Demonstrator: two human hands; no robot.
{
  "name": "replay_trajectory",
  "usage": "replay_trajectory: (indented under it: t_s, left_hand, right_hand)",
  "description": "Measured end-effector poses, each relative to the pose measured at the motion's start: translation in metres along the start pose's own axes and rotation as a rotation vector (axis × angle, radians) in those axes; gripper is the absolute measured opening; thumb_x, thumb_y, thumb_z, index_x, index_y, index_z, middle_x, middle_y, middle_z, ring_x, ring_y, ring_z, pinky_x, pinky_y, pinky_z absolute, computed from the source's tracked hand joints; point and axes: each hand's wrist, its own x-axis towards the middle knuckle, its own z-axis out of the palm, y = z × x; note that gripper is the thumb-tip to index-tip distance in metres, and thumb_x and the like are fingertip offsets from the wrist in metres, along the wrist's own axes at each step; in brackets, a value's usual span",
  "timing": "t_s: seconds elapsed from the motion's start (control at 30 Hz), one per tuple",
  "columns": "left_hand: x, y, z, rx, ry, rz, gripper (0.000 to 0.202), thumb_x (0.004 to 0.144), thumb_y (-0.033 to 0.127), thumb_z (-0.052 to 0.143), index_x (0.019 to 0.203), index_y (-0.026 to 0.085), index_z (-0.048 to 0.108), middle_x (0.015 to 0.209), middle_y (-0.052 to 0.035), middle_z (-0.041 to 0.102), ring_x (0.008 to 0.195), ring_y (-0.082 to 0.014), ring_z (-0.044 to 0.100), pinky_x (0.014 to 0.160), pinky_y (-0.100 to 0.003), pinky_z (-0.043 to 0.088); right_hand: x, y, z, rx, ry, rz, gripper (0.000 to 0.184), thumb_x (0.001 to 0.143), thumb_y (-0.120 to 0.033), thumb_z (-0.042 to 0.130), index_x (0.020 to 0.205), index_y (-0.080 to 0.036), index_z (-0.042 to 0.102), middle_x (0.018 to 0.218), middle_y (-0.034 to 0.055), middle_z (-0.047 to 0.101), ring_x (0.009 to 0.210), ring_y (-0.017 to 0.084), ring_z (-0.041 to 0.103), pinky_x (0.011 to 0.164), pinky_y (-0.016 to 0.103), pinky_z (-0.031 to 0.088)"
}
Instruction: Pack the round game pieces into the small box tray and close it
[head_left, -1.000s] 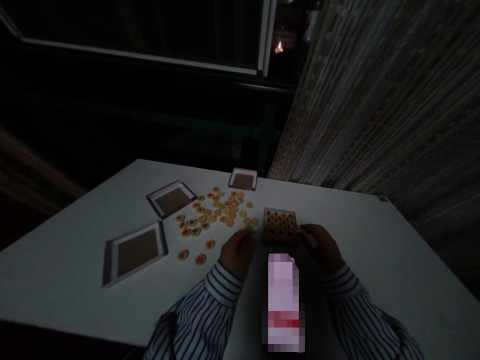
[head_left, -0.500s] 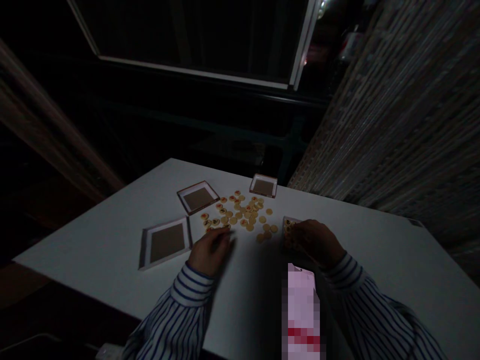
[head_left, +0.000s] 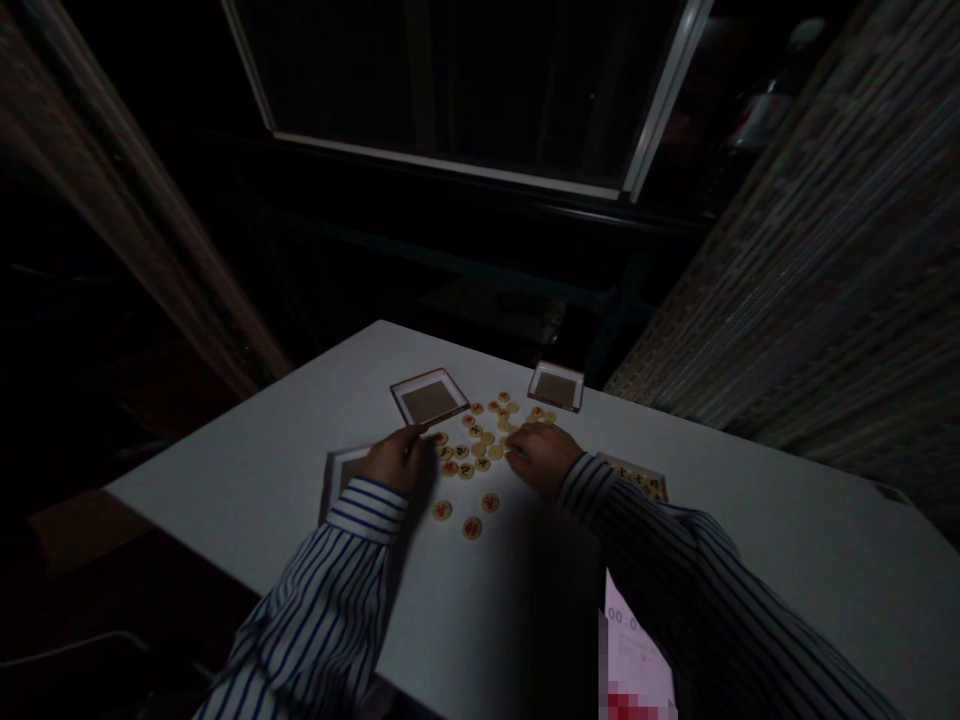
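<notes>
Round wooden Chinese chess pieces [head_left: 482, 464] with red or black characters lie loosely on the white table, some blank side up. My right hand [head_left: 546, 455] is over the right side of this pile, fingers bent together and down on a piece; the fingertips are partly hidden. My left hand [head_left: 391, 460] is at the pile's left edge, thumb and forefinger apart, nothing visible between them. Three red-character pieces [head_left: 472, 527] lie apart, nearer me. A small box [head_left: 663, 490] of black-character pieces is beyond my right forearm, which partly covers it.
Shallow clear-edged trays stand behind the pile, one at left [head_left: 459, 416] and one at right [head_left: 556, 406]. Another tray [head_left: 328, 470] is partly under my left hand. A lit phone [head_left: 637, 640] lies beneath my right forearm. String curtains [head_left: 795, 300] hang beside the white table [head_left: 225, 470].
My right hand has gone left from the box of pieces to the pile. Three red-character pieces now show in front of the pile. My left hand has shifted over the left tray. The view has turned slightly.
</notes>
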Motion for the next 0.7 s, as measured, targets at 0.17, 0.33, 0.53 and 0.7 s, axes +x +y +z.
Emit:
replay_trajectory:
  t_s: [0.17, 0.33, 0.53, 0.7]
  left_hand:
    - [0.004, 0.0, 0.008, 0.016, -0.035, 0.015, 0.036, 0.078, 0.021, 0.035, 0.106, 0.019, 0.057, 0.099, -0.007, 0.066, 0.091, -0.0202, 0.061, 0.078, -0.029, 0.047]
    - [0.009, -0.005, 0.016, 0.093, -0.083, 0.012, 0.036, 0.079, 0.019, 0.032, 0.109, 0.018, 0.052, 0.092, -0.008, 0.068, 0.086, -0.02, 0.062, 0.082, -0.033, 0.043]
    - [0.012, -0.009, 0.022, 0.193, -0.14, 0.026, 0.037, 0.078, 0.018, 0.032, 0.113, 0.016, 0.047, 0.096, -0.0104, 0.067, 0.092, -0.0216, 0.06, 0.094, -0.044, 0.032]
    - [0.012, -0.01, 0.028, 0.172, -0.125, 0.034, 0.037, 0.078, 0.016, 0.033, 0.112, 0.014, 0.048, 0.098, -0.0123, 0.066, 0.096, -0.0241, 0.058, 0.096, -0.048, 0.028]
  right_hand:
    - [0.042, -0.026, 0.006, 0.024, -0.067, -0.013, 0.032, 0.083, -0.034, 0.036, 0.098, -0.018, 0.06, 0.102, 0.0097, 0.061, 0.096, 0.021, 0.054, 0.079, 0.032, 0.039]
    - [0.073, -0.044, 0.013, 0.023, -0.084, -0.004, 0.033, 0.081, -0.037, 0.039, 0.094, -0.016, 0.061, 0.103, 0.0116, 0.061, 0.097, 0.022, 0.055, 0.077, 0.033, 0.041]
    - [0.091, -0.053, 0.019, 0.036, -0.089, 0.003, 0.031, 0.08, -0.037, 0.042, 0.093, -0.017, 0.062, 0.101, 0.0104, 0.063, 0.094, 0.022, 0.057, 0.075, 0.032, 0.043]
    - [0.1, -0.057, 0.026, 0.058, -0.088, 0.0, 0.035, 0.079, -0.042, 0.04, 0.091, -0.017, 0.063, 0.099, 0.0103, 0.064, 0.091, 0.022, 0.058, 0.072, 0.031, 0.044]
